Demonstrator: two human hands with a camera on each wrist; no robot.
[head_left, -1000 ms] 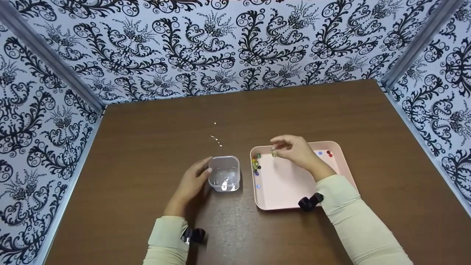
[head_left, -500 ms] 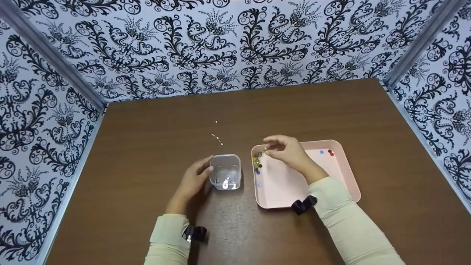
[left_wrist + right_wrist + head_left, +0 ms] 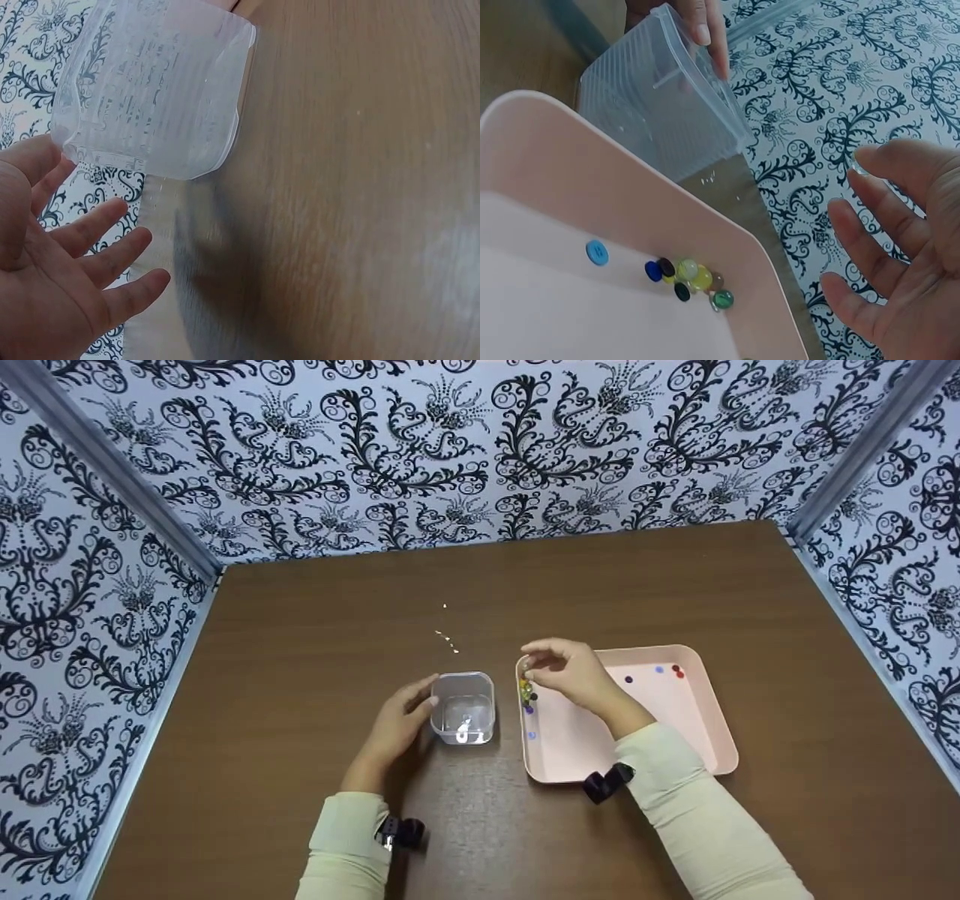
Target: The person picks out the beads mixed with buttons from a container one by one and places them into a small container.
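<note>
A clear square plastic container (image 3: 463,712) stands left of a pink tray (image 3: 577,765). My left hand (image 3: 397,721) holds the container's left rim with thumb and index finger; the left wrist view shows the other fingers spread and clear of it. Over the tray's far left corner, my right hand (image 3: 566,671) pinches a small clear glassy piece, like a marble (image 3: 859,166), between thumb and index finger. Below it, along the tray's left wall, lie glass marbles (image 3: 703,278) and small buttons (image 3: 654,271), partly hidden by the hand in the head view.
A light blue button (image 3: 532,735) lies near the tray's left wall. Farther right in the tray are a dark button (image 3: 628,679), a blue one (image 3: 659,669) and two red pieces (image 3: 678,671). White flecks (image 3: 448,640) show on the brown table (image 3: 337,607). Patterned walls surround it.
My right hand has moved left across the tray to its far left corner with the clear piece, uncovering the dark button. The left hand stays at the container.
</note>
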